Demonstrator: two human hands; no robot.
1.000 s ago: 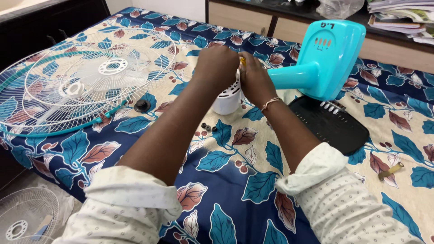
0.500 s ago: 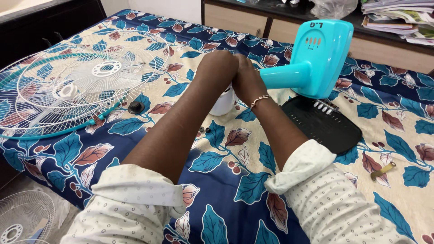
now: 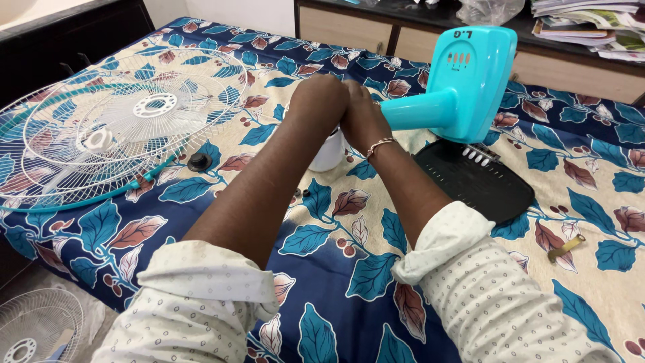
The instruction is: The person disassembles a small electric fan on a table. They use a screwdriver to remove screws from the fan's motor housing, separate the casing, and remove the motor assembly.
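Observation:
My left hand (image 3: 321,102) and my right hand (image 3: 363,119) are pressed together, backs toward me, over a white fan motor (image 3: 329,153) at the end of a turquoise fan body (image 3: 470,81). The left hand curls over the top of the motor. The right hand, with a thin bracelet at its wrist, lies against the left beside the turquoise neck. All fingers are hidden, so what the right hand holds does not show. The fan's black base (image 3: 480,188) lies flat to the right of my right forearm.
A white wire fan guard with blades (image 3: 107,128) lies on the floral bedsheet at the left. A black knob (image 3: 199,161) and small screws (image 3: 301,193) sit near my left arm. A brass clip (image 3: 564,247) lies right. Another grille (image 3: 33,329) rests on the floor. A wooden cabinet (image 3: 403,37) stands behind.
Both hands stay together on the motor. A yellow bit that showed between them one second ago is now hidden. The view has shifted slightly.

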